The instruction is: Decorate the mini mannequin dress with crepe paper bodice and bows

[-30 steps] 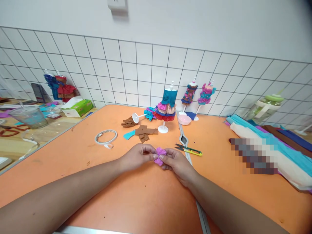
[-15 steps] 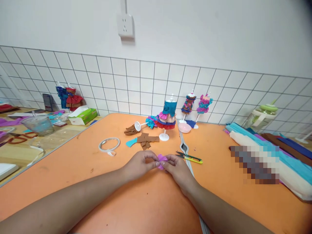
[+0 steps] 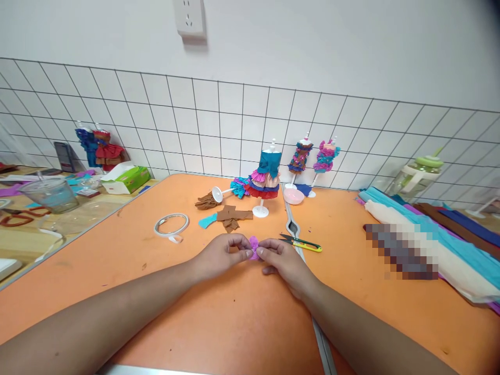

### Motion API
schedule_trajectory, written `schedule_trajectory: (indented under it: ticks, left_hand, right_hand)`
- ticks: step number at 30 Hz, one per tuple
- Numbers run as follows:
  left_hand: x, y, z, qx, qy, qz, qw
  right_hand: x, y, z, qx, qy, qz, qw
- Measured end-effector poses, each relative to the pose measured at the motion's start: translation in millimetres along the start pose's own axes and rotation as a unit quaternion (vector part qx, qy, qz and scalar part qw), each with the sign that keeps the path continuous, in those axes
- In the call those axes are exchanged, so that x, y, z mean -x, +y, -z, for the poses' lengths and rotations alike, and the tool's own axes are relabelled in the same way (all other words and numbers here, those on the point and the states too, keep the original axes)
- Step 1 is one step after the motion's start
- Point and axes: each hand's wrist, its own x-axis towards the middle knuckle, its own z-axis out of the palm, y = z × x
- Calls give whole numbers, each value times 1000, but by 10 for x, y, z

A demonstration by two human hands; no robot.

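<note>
A small piece of purple crepe paper (image 3: 254, 248) is pinched between the fingertips of my left hand (image 3: 224, 255) and my right hand (image 3: 283, 263), just above the orange tabletop. Both hands are closed on it, and the fingers cover part of it. Beside my right hand lie yellow-and-black thread snips (image 3: 308, 244). Beyond the hands stands a mini dress form (image 3: 269, 174) in a teal top and ruffled skirt. Brown paper strips (image 3: 230, 216) and a blue scrap (image 3: 208, 221) lie in front of it. A roll of tape (image 3: 171, 225) rests to the left.
A pink bowl (image 3: 294, 196) and two dressed forms (image 3: 300, 156) stand at the back. Another form lies tipped on its side, its white base (image 3: 217, 195) showing. Folded crepe paper (image 3: 425, 245) lies on the right. A glass cup (image 3: 50, 197) and green tissue pack (image 3: 135, 179) stand left.
The view has tipped down slightly, so things sit a little higher in it. The purple paper looks narrower between the fingertips, and my right hand's lower fingers have loosened.
</note>
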Motion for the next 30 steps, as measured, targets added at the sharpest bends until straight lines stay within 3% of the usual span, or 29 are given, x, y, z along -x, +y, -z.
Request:
schedule_trajectory:
  ticks: [5, 11, 16, 22, 30]
  left_hand:
    - [-11, -33, 3, 42, -26, 4, 999]
    - [-31, -52, 28, 30, -10, 17, 999]
    - [-35, -95, 38, 49, -82, 47, 994]
    - [-23, -129, 25, 28, -85, 22, 996]
    - [-43, -25, 5, 14, 34, 29, 999]
  right_hand:
    - [-48, 49, 16, 41, 17, 23, 999]
    - [-80, 42, 41, 98, 27, 42, 994]
    - [-73, 29, 63, 173, 27, 57, 983]
    - [-55, 22, 41, 131, -2, 25, 991]
    - [-60, 31, -15, 170, 50, 90, 980]
